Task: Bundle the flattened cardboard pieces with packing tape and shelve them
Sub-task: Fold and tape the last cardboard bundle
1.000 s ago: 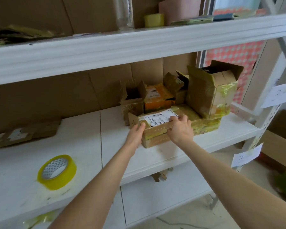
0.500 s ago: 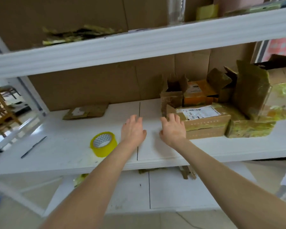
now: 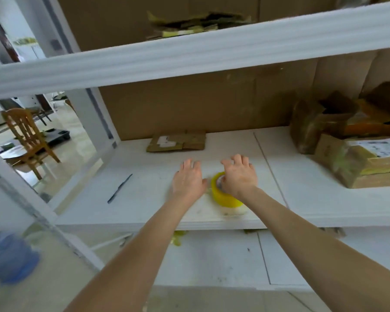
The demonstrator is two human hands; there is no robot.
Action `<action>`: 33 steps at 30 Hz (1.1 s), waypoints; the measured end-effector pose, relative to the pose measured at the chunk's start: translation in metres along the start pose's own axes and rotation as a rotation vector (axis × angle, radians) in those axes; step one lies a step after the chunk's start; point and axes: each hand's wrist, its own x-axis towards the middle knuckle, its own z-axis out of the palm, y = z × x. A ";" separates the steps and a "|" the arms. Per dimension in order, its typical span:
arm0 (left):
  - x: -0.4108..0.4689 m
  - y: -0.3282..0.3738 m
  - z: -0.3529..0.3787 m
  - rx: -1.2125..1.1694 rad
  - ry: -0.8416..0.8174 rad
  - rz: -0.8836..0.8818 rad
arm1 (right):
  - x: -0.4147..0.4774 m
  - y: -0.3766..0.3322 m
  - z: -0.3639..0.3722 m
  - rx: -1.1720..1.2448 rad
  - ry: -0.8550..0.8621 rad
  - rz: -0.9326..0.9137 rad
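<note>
A yellow roll of packing tape (image 3: 223, 197) lies on the white shelf board (image 3: 144, 199). My right hand (image 3: 240, 174) hovers over the roll with its fingers spread and covers part of it. Just left of the roll is my left hand (image 3: 188, 177), open, palm down above the board. A flattened cardboard piece (image 3: 177, 141) with a white label lies at the back of the shelf. The taped cardboard bundle (image 3: 365, 163) with a shipping label rests at the right, apart from both hands. More flattened cardboard (image 3: 196, 23) lies on the shelf above.
Open, crumpled boxes (image 3: 324, 118) stand behind the bundle at the right. A dark pen-like tool (image 3: 119, 188) lies on the board at the left. A white upright post (image 3: 92, 104) bounds the shelf on the left, with a wooden chair (image 3: 27, 136) beyond. Blurred blue cloth (image 3: 7, 255) hangs at lower left.
Both hands left the taped bundle and moved left along the shelf to the tape roll. The view swung left with them. My right hand is now over the roll.
</note>
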 end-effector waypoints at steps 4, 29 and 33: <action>0.003 -0.064 -0.005 -0.014 -0.024 -0.028 | 0.012 -0.066 0.019 -0.015 -0.013 -0.026; 0.108 -0.271 0.017 0.108 -0.273 -0.326 | 0.169 -0.201 0.098 -0.036 -0.100 -0.095; 0.116 -0.296 0.020 0.026 -0.444 -0.306 | 0.175 -0.210 0.108 -0.058 -0.084 0.004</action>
